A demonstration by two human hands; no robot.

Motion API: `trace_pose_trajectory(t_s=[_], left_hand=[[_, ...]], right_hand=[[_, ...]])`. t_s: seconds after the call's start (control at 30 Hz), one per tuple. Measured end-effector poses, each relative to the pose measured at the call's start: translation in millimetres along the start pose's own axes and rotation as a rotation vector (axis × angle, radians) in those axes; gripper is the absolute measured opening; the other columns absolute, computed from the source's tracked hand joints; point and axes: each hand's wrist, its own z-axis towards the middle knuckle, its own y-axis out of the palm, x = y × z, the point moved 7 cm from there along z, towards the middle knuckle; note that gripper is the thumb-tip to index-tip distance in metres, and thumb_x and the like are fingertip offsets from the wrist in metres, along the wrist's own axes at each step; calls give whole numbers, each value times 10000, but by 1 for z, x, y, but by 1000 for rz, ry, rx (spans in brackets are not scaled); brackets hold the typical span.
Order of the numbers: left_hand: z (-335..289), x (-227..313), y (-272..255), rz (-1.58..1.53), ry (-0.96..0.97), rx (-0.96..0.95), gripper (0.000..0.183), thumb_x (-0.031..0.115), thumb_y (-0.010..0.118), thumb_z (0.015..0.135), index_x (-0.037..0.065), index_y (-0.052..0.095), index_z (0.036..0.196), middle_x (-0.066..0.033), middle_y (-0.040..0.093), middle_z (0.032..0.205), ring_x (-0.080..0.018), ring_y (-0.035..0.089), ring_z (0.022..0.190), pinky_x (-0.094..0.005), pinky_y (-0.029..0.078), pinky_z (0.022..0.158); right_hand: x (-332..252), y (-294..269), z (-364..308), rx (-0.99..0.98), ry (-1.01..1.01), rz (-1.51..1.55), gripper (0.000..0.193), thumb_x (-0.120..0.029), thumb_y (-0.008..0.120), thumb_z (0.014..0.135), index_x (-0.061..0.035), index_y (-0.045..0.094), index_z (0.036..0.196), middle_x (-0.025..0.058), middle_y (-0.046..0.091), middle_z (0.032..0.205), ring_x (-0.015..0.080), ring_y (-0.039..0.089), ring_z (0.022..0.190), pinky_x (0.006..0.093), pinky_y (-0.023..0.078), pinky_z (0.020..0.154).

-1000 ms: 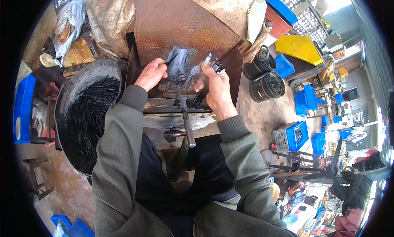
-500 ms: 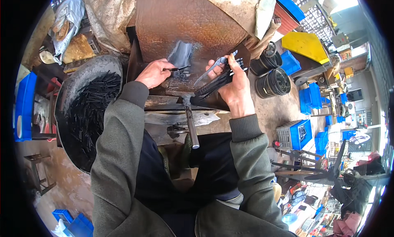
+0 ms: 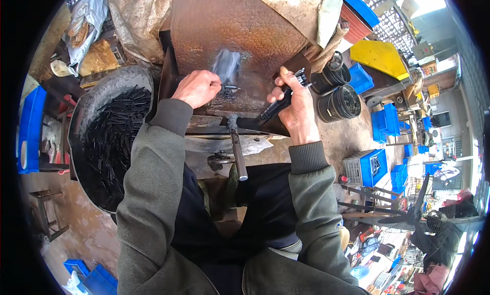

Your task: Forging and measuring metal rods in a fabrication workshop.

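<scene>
My left hand point(image 3: 199, 87), fingers pinched, holds a thin dark metal strip point(image 3: 229, 87) at the foot of a blurred whitish-grey patch point(image 3: 227, 65) on the brown metal housing; I cannot tell what that patch is. Further right, my right hand point(image 3: 297, 107) is wrapped round a bundle of dark strips point(image 3: 273, 108), their ends showing above the fingers. Its thumb points up. Below and between the hands, a metal rod point(image 3: 238, 154) sticks out toward me from the housing's front edge. Beside my left forearm, a large dark basin point(image 3: 86, 98) holds a heap of similar black strips point(image 3: 115, 131).
Sacking point(image 3: 138, 24) hangs over the housing's left side, and a stiff sheet point(image 3: 286, 9) lies over its right. Two black buckets point(image 3: 339, 103) stand to the right on the floor. Several blue crates point(image 3: 375, 167) lie farther right. A stool point(image 3: 48, 208) stands at the left.
My left hand has shifted slightly right with its strip, closer to the pale patch. My right hand has closed further, and the greyish strip that stuck out from its fingers no longer shows there.
</scene>
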Motion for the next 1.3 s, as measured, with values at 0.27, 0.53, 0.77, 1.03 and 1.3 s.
trace_pose_trajectory(t_s=[0.27, 0.53, 0.77, 1.03, 1.3], left_hand=[[-7, -29, -17, -78, -116, 146, 260, 245, 594, 878, 74, 722, 1026, -187, 698, 1022, -379, 652, 996, -430, 509, 868], [-13, -49, -17, -83, -269, 189, 297, 275, 606, 903, 20, 713, 1011, -200, 704, 1015, -373, 661, 997, -410, 500, 863], [-14, -54, -21, -92, -344, 164, 369, 395, 566, 905, 99, 720, 1062, -188, 693, 1080, -400, 636, 1046, -466, 502, 888], [-8, -48, -32, -328, -456, 428, 349, 328, 580, 913, 32, 701, 1053, -174, 700, 1038, -315, 665, 1002, -387, 490, 868], [-6, -25, -47, -455, -249, 676, 287, 294, 617, 898, 74, 723, 1048, -164, 628, 1099, -306, 648, 1005, -382, 494, 891]], right_hand=[[8, 24, -47, -147, 26, -566, 126, -33, 649, 876, -17, 647, 1000, 79, 687, 866, 95, 481, 445, 265, 442, 448], [51, 20, -91, -456, -119, -1069, 309, 54, 665, 803, 4, 650, 1108, 90, 699, 1109, 159, 667, 869, 296, 549, 768], [67, 34, -113, -623, -330, -1252, 417, 69, 731, 743, -8, 645, 1144, 79, 657, 1248, 173, 580, 1210, 339, 477, 1015], [47, 40, -89, -458, -348, -959, 317, 2, 743, 818, -38, 649, 1118, 65, 686, 1157, 159, 669, 899, 294, 549, 714], [12, 62, -21, -114, -189, -650, 198, -77, 742, 876, -17, 672, 1052, 54, 704, 909, 86, 516, 466, 250, 414, 403]])
